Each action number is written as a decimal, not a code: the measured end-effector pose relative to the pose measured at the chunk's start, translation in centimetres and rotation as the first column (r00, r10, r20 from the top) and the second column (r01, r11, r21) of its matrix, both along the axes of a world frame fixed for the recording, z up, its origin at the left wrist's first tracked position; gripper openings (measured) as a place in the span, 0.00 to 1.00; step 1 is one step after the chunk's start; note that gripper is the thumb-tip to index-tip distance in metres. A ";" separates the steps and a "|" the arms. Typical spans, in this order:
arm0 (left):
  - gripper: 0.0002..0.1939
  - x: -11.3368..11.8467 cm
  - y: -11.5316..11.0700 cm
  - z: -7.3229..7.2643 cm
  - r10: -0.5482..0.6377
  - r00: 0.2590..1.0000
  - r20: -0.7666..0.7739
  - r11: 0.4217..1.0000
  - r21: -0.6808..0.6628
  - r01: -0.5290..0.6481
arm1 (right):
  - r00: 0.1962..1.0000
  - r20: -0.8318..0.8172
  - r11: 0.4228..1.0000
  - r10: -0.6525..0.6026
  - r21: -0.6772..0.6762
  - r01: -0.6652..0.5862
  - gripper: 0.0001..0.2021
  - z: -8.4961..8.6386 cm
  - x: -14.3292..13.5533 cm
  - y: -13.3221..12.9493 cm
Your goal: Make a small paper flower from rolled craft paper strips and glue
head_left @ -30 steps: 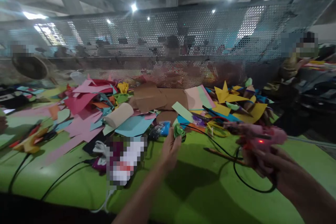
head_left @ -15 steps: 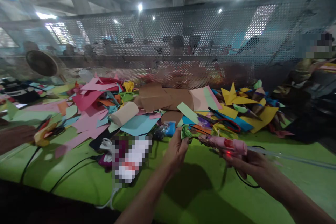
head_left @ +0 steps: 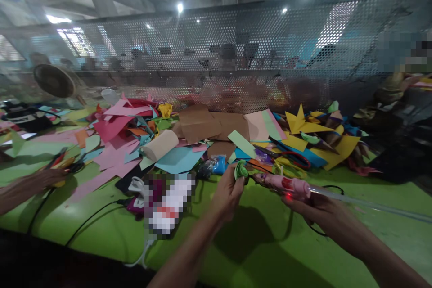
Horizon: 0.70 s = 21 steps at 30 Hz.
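Near the middle of the head view, my left hand pinches a rolled green paper piece between thumb and fingers. My right hand is wrapped round a pink glue gun, whose dark nozzle touches or nearly touches the green roll. A red light glows on the gun's underside. From its rear a long clear glue stick runs out to the right. Part of the grip is hidden by my right fingers. Behind the gun lie red-handled scissors and crumpled yellow paper.
Coloured paper is heaped along the back of the green table. A cardboard roll and a white power strip with cables lie left of centre. Another person's hand is at the left. A perforated metal screen stands behind.
The glue gun has moved slightly left, its nozzle closer to the green roll. At the left, the other person's hand has moved right, over the yellow item.
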State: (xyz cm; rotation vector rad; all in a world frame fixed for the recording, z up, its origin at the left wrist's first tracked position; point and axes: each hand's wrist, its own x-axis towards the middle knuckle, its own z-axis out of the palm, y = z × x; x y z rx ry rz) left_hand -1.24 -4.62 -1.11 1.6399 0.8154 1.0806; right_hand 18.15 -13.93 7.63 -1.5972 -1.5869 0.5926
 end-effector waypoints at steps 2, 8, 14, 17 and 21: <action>0.19 0.0 -0.1 0.2 -0.009 1.000 0.001 1.000 0.013 0.009 | 0.995 -0.056 0.995 0.081 -0.055 -0.084 0.14 -0.3 0.3 0.1; 0.18 -0.1 -0.2 0.7 -0.021 1.000 0.004 1.000 0.009 0.021 | 0.995 -0.027 0.993 0.101 -0.059 -0.102 0.13 -0.4 0.6 -0.3; 0.17 -0.1 0.0 0.4 -0.021 1.000 -0.003 1.000 0.019 0.021 | 0.990 -0.053 0.981 0.132 -0.137 -0.138 0.20 -1.1 1.2 -0.4; 0.17 0.0 0.2 0.1 -0.024 1.000 0.002 0.999 0.028 0.024 | 0.988 -0.077 0.977 0.132 -0.160 -0.143 0.23 -1.5 1.6 -0.4; 0.15 0.0 0.2 -0.2 -0.016 1.000 -0.003 1.000 0.023 0.017 | 0.992 -0.062 0.978 0.107 -0.175 -0.117 0.24 -1.4 1.6 -0.5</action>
